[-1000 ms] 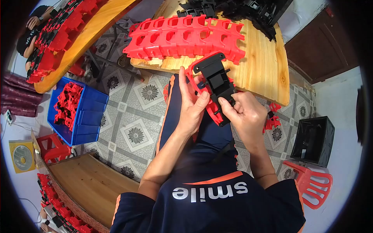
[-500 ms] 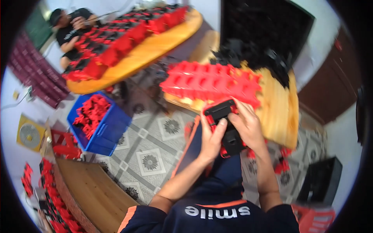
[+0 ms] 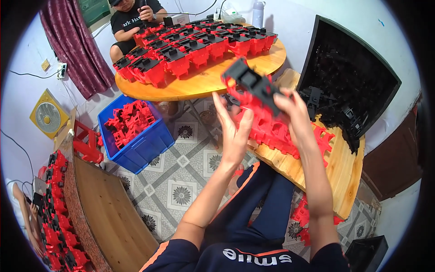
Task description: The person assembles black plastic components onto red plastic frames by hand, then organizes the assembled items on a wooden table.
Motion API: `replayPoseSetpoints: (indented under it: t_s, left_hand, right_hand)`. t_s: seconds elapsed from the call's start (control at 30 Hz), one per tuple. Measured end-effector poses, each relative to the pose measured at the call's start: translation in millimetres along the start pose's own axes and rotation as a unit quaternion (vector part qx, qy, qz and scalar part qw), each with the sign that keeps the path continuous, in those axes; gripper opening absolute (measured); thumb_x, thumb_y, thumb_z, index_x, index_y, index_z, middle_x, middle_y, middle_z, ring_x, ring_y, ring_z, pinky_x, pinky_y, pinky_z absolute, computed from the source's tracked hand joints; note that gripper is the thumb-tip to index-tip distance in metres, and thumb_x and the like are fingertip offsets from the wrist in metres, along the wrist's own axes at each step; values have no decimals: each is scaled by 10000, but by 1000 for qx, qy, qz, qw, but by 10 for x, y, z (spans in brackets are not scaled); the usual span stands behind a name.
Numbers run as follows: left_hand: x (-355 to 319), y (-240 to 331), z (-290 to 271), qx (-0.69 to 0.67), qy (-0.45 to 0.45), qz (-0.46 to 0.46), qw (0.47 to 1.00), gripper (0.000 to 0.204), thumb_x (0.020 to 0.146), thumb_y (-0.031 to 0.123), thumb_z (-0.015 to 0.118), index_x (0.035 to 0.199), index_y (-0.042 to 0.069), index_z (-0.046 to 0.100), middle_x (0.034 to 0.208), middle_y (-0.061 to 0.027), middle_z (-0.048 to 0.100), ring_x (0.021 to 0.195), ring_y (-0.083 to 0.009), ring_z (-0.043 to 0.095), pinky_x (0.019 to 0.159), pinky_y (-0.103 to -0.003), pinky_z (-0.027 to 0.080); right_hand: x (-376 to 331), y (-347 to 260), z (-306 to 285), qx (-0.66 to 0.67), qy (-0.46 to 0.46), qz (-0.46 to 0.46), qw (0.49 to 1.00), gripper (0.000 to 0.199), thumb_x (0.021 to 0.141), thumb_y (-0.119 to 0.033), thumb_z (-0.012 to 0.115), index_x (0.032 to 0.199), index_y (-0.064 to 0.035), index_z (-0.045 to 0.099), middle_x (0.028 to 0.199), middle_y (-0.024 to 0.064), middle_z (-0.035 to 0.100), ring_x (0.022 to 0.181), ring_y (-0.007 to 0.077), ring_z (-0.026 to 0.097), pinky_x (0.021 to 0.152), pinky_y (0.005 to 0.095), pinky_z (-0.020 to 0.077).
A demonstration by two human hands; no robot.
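Observation:
A plastic part with a red body and a black top (image 3: 253, 84) is in my right hand (image 3: 290, 111), gripped at its near end. It is tilted and slightly blurred above the gap between the two tables. Just below and left of it, my left hand (image 3: 233, 138) has its fingers stretched and apart, holding nothing. Behind my hands, a block of red plastic housings (image 3: 272, 131) lies on a small wooden table (image 3: 337, 172). Finished-looking red parts with black tops (image 3: 195, 47) stand in rows on the rounded wooden table (image 3: 181, 92).
Black plastic pieces (image 3: 349, 122) pile up by a large leaning black panel (image 3: 358, 63). A blue bin (image 3: 145, 147) of red pieces stands on the floor at left. One person (image 3: 131, 22) sits behind the far table; another person's arm (image 3: 22, 206) shows beside more parts at lower left.
The view has shifted. Both hands were around the red-and-black part above my lap; now my right hand has raised it toward the far table, and my left hand has let go.

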State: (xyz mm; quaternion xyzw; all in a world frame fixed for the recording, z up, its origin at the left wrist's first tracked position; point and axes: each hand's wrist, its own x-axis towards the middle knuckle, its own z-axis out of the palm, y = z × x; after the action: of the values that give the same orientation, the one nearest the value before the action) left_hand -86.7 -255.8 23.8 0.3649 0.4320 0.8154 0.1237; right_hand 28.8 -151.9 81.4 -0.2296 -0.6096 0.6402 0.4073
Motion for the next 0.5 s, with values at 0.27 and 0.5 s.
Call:
replayPoseSetpoints:
  t_s: [0.27, 0.5]
  left_hand:
    - [1084, -674, 139, 472, -40, 279, 835, 681, 860, 370, 690, 1461, 231, 402, 1478, -210, 320, 1320, -488, 300, 1064, -564, 283]
    - [1575, -874, 45, 515, 6, 398, 759, 476, 812, 167, 693, 1266, 237, 568, 1248, -153, 571, 1027, -384, 597, 829, -467, 493]
  right_hand:
    - [1421, 250, 176, -109, 34, 100, 988, 731, 864, -688, 559, 1221, -51, 601, 987, 32, 636, 818, 127, 585, 751, 315, 477]
    - [343, -37, -1063, -256, 110, -69, 958, 564, 962, -537, 524, 1198, -43, 658, 1155, 53, 667, 1101, 150, 582, 893, 267, 409]
